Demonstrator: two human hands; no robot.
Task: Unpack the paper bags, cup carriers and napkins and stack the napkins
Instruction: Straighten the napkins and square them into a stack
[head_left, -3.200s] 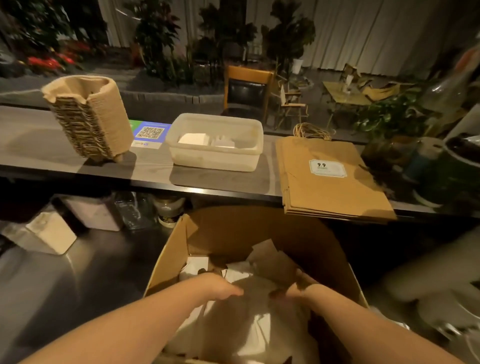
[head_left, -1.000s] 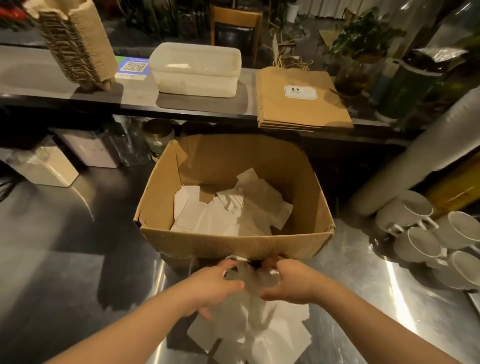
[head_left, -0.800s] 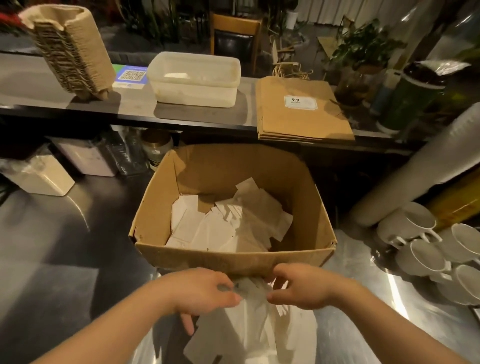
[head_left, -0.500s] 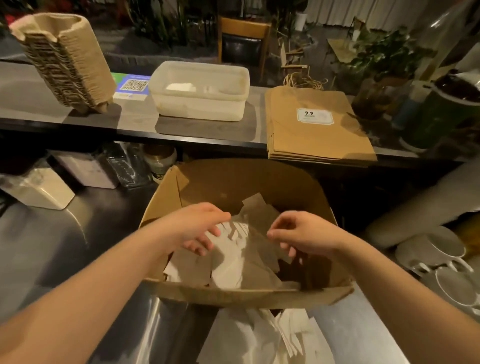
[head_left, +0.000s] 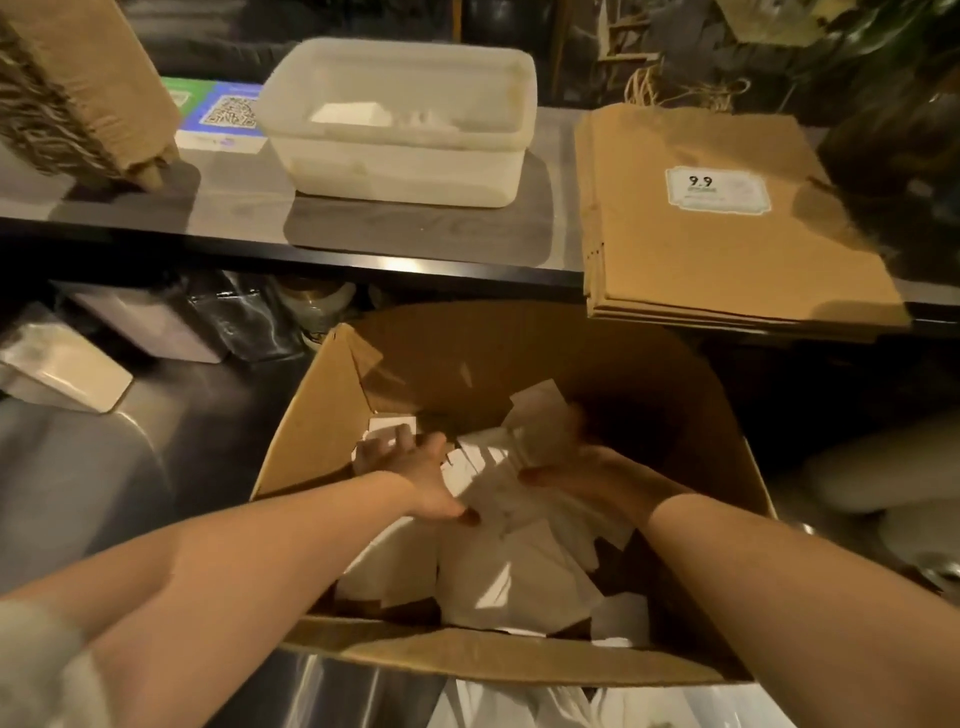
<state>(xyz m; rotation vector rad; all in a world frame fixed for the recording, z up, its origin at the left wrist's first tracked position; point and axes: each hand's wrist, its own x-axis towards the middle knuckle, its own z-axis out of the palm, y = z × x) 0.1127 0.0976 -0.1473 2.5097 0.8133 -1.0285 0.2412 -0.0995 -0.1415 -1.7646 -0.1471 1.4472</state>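
We take the scene from its biggest pieces down: a dark grey upper counter ledge (head_left: 249, 208) runs across the top, and below it a reflective steel worktop (head_left: 156, 467) carries the open brown cardboard box (head_left: 519, 662) that both our arms reach into. On the ledge lie the flat stack of brown paper bags with a white 9.9 label (head_left: 727, 234), a translucent white plastic tub (head_left: 405, 124) and, at the far left edge, the leaning stack of brown moulded-pulp cup carriers (head_left: 78, 98), so bags and carriers look already unpacked, we judge. What remains are the loose white paper napkins (head_left: 498, 566) jumbled in the bottom of the box, with a few more showing on the worktop just in front of its near wall. Our left hand (head_left: 415, 467) lies on the napkins with its fingers extended forward, pressing down rather than pinching as far as we can see. Our right hand (head_left: 587, 467) is blurred; it seems to curl around a clump of napkins, though we cannot tell the grip for certain. The step in hand, we judge, is gathering another batch of napkins. The next move calls for drawing the two hands together under a bunch, lifting it clear of the box walls without shedding sheets, and squaring it onto the pile outside; thin sheets may slip or crumple.
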